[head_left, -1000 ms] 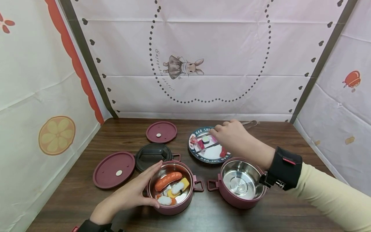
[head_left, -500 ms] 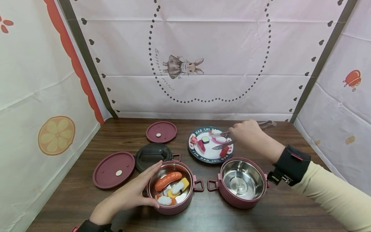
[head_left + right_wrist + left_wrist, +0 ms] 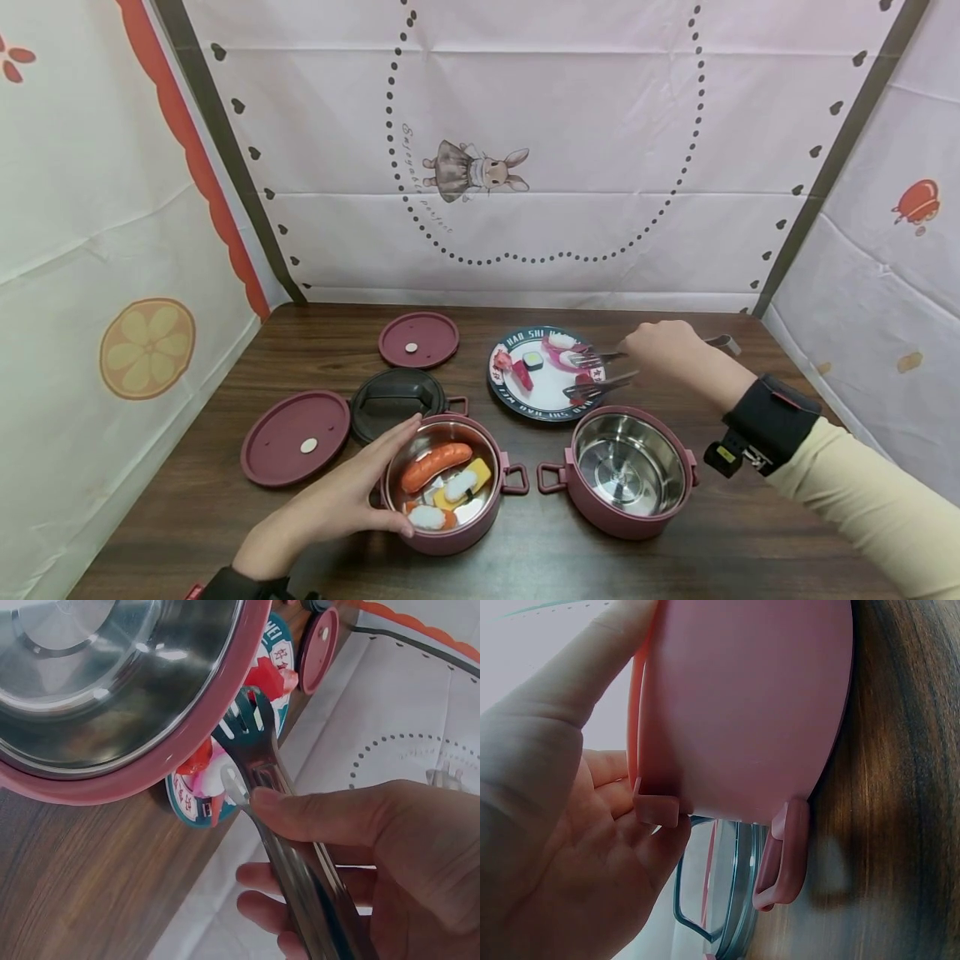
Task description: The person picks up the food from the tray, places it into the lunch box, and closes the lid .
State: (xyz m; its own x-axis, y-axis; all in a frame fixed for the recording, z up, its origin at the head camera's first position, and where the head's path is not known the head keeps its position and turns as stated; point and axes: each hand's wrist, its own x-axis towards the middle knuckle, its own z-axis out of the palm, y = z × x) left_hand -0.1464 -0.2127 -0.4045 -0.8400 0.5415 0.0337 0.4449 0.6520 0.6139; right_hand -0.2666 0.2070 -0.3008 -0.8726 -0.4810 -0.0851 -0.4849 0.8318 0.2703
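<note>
My left hand [image 3: 348,492] holds the left burgundy pot [image 3: 450,543], thumb on its near rim and fingers along the far left rim. Inside lie a toy sausage [image 3: 437,467], a yellow-and-white sushi piece [image 3: 461,485] and an orange-and-white one [image 3: 429,518]. My right hand [image 3: 667,350] grips metal tongs [image 3: 262,750] with fork-like ends. The tongs' two ends stand apart over the right side of the round plate [image 3: 551,393], nothing between them. On the plate are a small sushi roll [image 3: 532,361] and several pink, red and white toy food pieces.
A second burgundy pot [image 3: 615,523] with a bare steel inside stands right of the left one, below my right forearm. Two burgundy lids [image 3: 296,433] lie at the left and back. A black lid-like piece [image 3: 396,404] with a raised grip sits behind my left hand.
My right hand and the tongs have moved right, drawing the tong ends from the plate's middle to its right side. My left hand and the left pot have stayed in place.
</note>
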